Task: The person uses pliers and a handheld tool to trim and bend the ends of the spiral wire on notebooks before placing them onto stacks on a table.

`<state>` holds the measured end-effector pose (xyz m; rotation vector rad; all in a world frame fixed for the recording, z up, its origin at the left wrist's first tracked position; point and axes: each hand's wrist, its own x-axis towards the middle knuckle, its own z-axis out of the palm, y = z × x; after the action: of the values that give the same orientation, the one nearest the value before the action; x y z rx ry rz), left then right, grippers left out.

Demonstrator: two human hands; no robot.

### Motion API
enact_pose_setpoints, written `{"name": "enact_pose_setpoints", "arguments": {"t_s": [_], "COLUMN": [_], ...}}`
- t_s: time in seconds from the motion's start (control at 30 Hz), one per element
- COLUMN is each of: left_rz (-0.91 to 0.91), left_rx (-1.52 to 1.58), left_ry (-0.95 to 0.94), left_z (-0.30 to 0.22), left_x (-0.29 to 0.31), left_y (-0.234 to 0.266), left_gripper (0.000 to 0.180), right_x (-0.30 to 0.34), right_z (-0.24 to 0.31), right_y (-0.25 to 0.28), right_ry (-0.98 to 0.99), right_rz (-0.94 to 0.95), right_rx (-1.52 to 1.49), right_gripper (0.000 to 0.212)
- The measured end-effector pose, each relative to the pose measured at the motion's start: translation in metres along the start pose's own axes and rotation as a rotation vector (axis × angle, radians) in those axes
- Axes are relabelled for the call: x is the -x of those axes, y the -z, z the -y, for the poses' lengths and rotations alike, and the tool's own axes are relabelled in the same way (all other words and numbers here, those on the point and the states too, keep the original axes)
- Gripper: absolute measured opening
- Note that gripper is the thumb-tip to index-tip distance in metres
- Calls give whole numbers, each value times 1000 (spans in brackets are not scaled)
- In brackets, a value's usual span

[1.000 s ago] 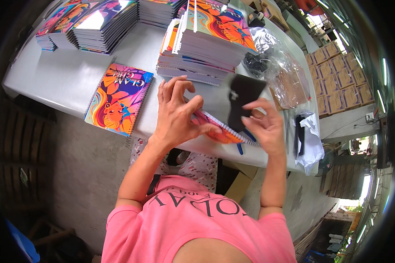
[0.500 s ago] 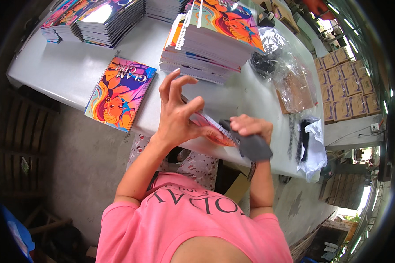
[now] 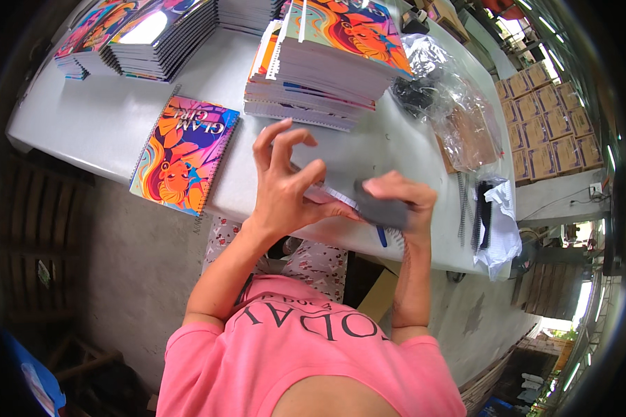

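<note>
My left hand pinches a notebook between thumb and fingers near the table's front edge. The notebook is tilted on edge, and its white page edges face up. My right hand grips a dark grey object against the notebook's right end. Motion blurs that object, so its kind does not show. Just below it sticks out a short blue piece, beside a wire coil. To the left lies a colourful spiral notebook, apart from my hands.
Ahead stands a tall stack of notebooks with punched edges. Further stacks of notebooks fill the table's far left. Clear plastic wrap lies at right, near loose black coils and crumpled white paper. Cartons are piled beyond.
My right hand and the dark grey object have moved slightly up and left. The blue piece beneath it now shows. My left hand keeps its pinch on the notebook.
</note>
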<state>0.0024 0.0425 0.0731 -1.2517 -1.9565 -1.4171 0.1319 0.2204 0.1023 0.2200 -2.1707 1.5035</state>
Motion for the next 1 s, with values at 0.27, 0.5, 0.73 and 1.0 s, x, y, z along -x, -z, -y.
{"name": "enact_pose_setpoints", "arguments": {"t_s": [0.27,0.5,0.73,1.0], "left_rz": [-587,-349,-335,-305], "left_rx": [-422,-511,-530,-324], "left_ry": [-439,-511,-467,-304], "left_z": [-3,-7,-16,-23], "left_x": [39,50,51,40], "left_y": [-5,11,17,9], "left_gripper": [5,10,12,22], "right_x": [47,45,38,30], "right_z": [16,132,79,71], "right_y": [89,33,-43,-50], "right_ry": [-293,88,27,75], "right_rz": [-625,-189,-46,-13], "right_rx": [462,637,892,996], "right_gripper": [34,43,31,24]}}
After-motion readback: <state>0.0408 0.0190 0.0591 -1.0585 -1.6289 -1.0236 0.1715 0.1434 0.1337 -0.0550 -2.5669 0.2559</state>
